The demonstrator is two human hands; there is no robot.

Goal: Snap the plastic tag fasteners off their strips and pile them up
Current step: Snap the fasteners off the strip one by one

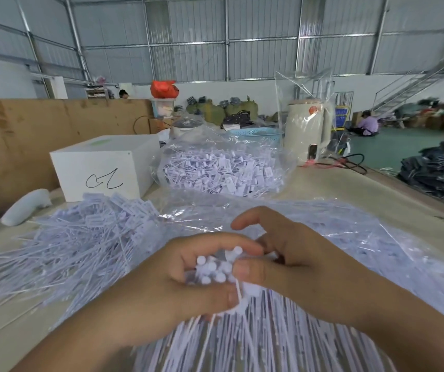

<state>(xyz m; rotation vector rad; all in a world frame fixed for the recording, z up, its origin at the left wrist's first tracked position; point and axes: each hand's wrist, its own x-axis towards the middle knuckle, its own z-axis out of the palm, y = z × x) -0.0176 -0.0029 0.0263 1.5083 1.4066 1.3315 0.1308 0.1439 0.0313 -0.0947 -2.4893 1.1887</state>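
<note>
My left hand (186,275) grips a bunch of white plastic tag fasteners (215,272) near their round heads, the long stems fanning down toward me. My right hand (293,261) meets it from the right, thumb and curled fingers pinching the heads of the same bunch, with the index finger raised. A loose pile of separated fasteners (86,232) lies on the table to the left. Under and behind my hands lies a crumpled clear bag (336,232) with more fasteners.
A second clear bag full of fasteners (221,170) sits further back. A white box (102,167) stands back left, beside a brown board wall. A cream kettle in plastic (306,130) stands back right. The table edge runs along the right, with dark garments beyond.
</note>
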